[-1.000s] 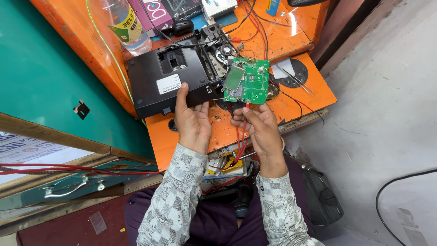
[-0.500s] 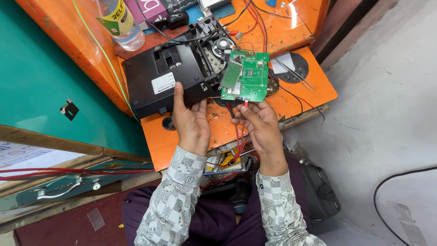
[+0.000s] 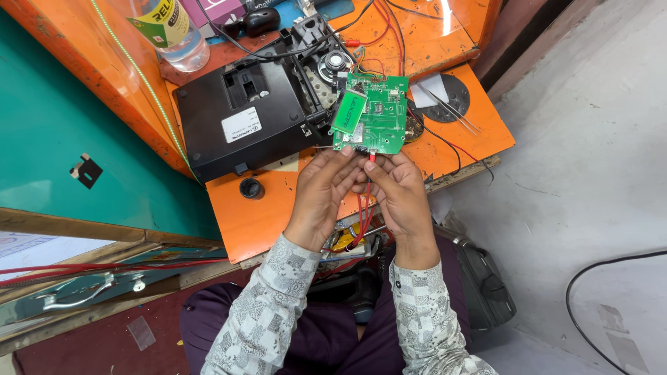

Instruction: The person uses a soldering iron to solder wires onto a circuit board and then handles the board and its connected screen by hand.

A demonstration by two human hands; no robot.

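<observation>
An orange desk (image 3: 264, 215) with a worn, glossy top carried a flat black plastic casing (image 3: 243, 125). Above its front edge, the left hand (image 3: 323, 198) and right hand (image 3: 399, 194) pinched a green circuit board (image 3: 372, 114), red wires (image 3: 363, 208) dangling.

Two hands, the left hand (image 3: 321, 194) and the right hand (image 3: 397, 194), meet at centre frame. One green circuit board (image 3: 372, 114) sits just above them. One black device casing (image 3: 243, 121) lies at upper left of centre. One plastic bottle (image 3: 170, 31) stands at the top left. One pair of tweezers (image 3: 455, 114) rests at the upper right. One small black knob (image 3: 250, 187) sits on the orange table (image 3: 257, 222).
</observation>
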